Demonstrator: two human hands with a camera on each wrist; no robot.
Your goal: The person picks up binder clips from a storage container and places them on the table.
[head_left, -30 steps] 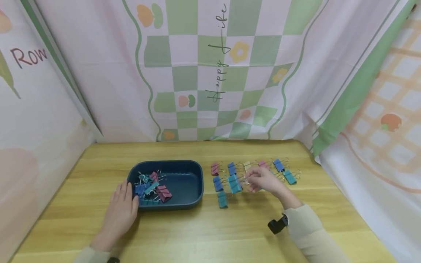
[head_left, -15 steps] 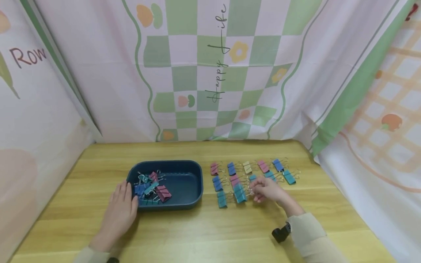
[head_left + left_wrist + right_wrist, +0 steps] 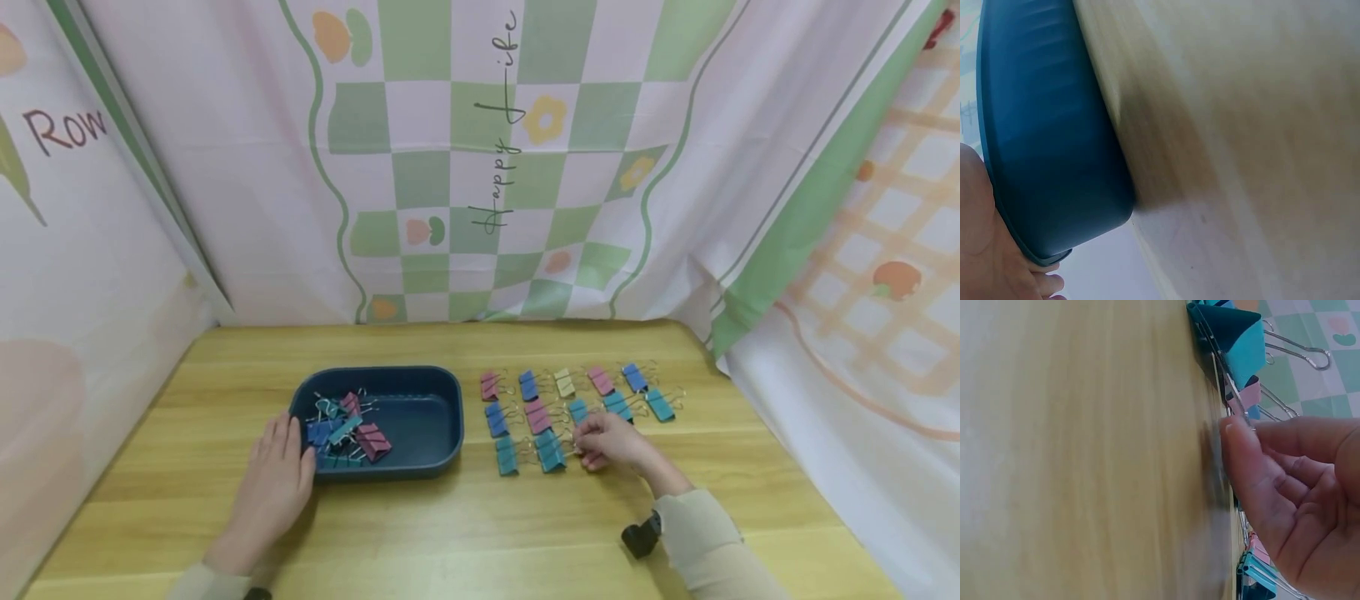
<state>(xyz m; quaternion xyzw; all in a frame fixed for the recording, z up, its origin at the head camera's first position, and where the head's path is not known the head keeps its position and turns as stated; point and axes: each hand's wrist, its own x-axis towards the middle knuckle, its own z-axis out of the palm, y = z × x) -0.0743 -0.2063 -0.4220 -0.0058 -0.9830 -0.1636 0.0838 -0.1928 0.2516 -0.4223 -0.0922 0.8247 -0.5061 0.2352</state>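
Shifted nearer the person since the earlier frame, the gripped teal clip [image 3: 551,452] sits just left of the right hand [image 3: 611,442], which pinches its wire handle [image 3: 1237,400] — clip body running lengthwise away from the person. Left hand [image 3: 273,475], straight-fingered, touches the navy tray [image 3: 422,423] — assorted clips [image 3: 372,440] heaped inside its left end.

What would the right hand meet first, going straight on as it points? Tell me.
The teal clip that the right hand pinches; beyond, perhaps the nearest pink clip, though depth is unclear.
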